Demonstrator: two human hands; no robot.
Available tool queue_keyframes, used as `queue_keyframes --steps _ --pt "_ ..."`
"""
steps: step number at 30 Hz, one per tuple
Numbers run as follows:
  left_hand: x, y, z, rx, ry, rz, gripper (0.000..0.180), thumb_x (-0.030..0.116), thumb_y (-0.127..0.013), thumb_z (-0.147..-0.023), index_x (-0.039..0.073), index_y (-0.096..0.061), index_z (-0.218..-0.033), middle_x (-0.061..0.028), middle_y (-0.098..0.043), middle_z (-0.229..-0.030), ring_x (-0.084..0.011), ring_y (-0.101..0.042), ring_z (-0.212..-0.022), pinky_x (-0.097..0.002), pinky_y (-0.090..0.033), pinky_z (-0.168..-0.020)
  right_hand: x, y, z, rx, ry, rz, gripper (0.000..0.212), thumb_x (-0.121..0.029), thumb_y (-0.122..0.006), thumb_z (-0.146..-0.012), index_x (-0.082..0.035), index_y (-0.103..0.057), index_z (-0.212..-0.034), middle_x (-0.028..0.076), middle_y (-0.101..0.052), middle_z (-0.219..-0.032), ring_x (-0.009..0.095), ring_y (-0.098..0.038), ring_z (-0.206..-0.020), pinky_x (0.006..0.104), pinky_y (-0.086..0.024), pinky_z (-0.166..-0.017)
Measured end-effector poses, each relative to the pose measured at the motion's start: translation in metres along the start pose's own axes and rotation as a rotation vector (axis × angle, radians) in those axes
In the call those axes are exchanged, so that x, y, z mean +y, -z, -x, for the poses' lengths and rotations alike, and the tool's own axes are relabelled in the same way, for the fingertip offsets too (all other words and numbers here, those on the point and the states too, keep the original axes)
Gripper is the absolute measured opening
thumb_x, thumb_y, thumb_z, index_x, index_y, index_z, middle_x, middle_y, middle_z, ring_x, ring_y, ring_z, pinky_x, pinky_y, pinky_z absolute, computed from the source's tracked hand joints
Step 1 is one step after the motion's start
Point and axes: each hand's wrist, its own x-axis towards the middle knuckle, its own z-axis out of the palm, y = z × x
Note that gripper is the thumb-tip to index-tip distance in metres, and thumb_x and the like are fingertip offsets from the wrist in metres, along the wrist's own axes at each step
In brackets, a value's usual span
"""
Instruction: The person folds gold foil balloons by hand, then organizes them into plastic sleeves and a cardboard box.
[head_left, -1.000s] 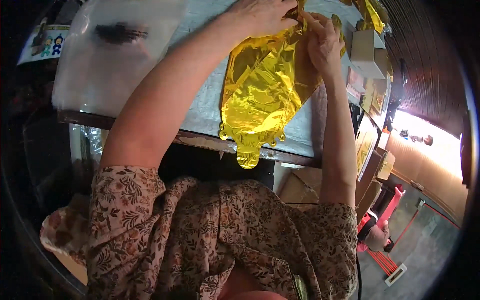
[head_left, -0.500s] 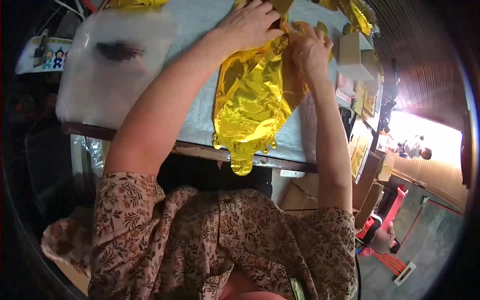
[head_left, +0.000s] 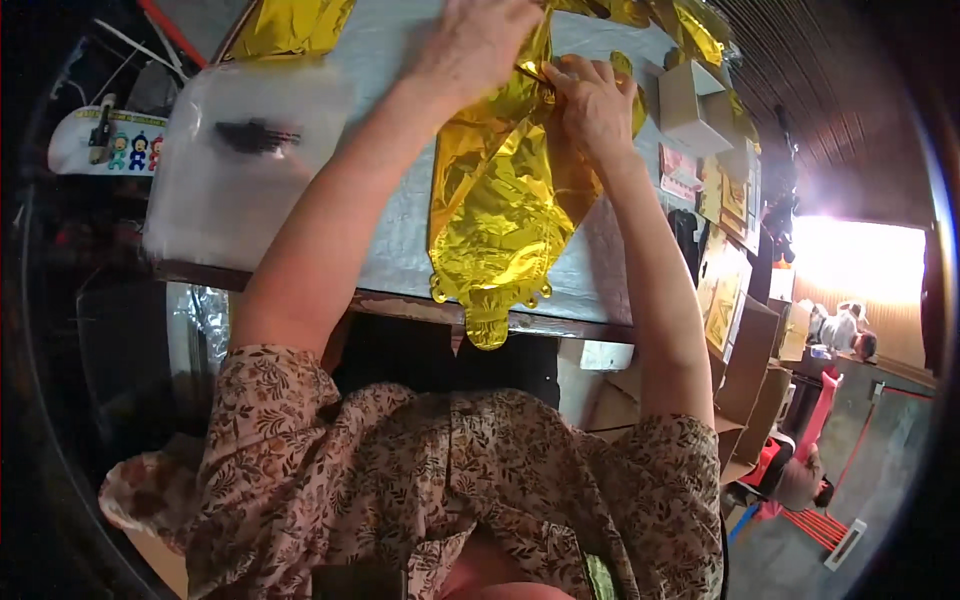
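Observation:
A deflated gold foil balloon [head_left: 495, 215] lies creased on the table, its narrow tab hanging over the near edge. My left hand [head_left: 475, 50] is at the balloon's far part, by the picture's upper edge. Motion blurs its fingers, so their grip is unclear. Just to its right, my right hand [head_left: 598, 110] has bent fingers, with thumb and forefinger closed on a fold of the foil. The far end of the balloon is partly covered by both hands and runs toward the top of the view.
A stack of clear plastic bags [head_left: 215, 195] lies at left on the table [head_left: 385, 240]. More gold foil [head_left: 295, 25] is at the far left. A white open box [head_left: 692, 110] stands at the right edge, near cardboard cartons [head_left: 745, 370]. Another person [head_left: 795, 475] is farther right.
My left hand has moved slightly away and left along the foil. My right hand has shifted a little left, its fingers nearer the fold. The whole view has tilted slightly.

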Motion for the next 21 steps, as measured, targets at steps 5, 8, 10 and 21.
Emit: queue_keyframes --steps 5,8,10,21 --pt "0.008 -0.030 0.018 -0.102 -0.141 -0.159 0.051 0.008 -0.059 -0.091 0.022 -0.059 -0.140 0.0053 -0.058 -0.145 -0.0193 -0.052 -0.135 -0.0547 -0.031 -0.113 -0.003 0.001 -0.002 0.008 0.008 -0.054 0.047 -0.007 -0.054 -0.091 -0.028 -0.073 -0.128 0.000 -0.064 -0.133 0.023 -0.055 -0.123 0.0489 -0.035 -0.102" --pt "0.009 -0.029 0.021 -0.345 0.039 -0.098 0.047 0.012 -0.057 -0.094 0.021 -0.059 -0.140 0.0035 -0.059 -0.144 -0.0191 -0.054 -0.132 -0.0499 -0.033 -0.111 -0.001 -0.001 0.002 0.020 -0.014 -0.068 0.047 -0.008 -0.053 -0.092 -0.029 -0.073 -0.129 0.001 -0.064 -0.134 0.024 -0.055 -0.124 0.0495 -0.035 -0.103" --pt "0.009 -0.027 0.024 -0.349 0.058 -0.101 0.043 0.015 -0.055 -0.097 0.020 -0.060 -0.139 0.0032 -0.060 -0.144 -0.0182 -0.055 -0.131 -0.0453 -0.035 -0.109 -0.003 -0.001 0.004 0.026 -0.037 -0.114 0.048 -0.008 -0.052 -0.093 -0.031 -0.072 -0.131 0.002 -0.064 -0.135 0.025 -0.056 -0.124 0.0500 -0.034 -0.105" --pt "-0.016 -0.041 0.006 -0.217 0.023 0.051 0.036 0.018 -0.052 -0.100 0.011 -0.064 -0.134 -0.0074 -0.064 -0.138 -0.0271 -0.058 -0.128 -0.0462 -0.044 -0.105 -0.008 -0.012 0.006 0.083 -0.051 -0.151 0.057 -0.007 -0.066 -0.079 -0.028 -0.070 -0.132 0.002 -0.064 -0.133 0.026 -0.057 -0.121 0.0501 -0.036 -0.103"
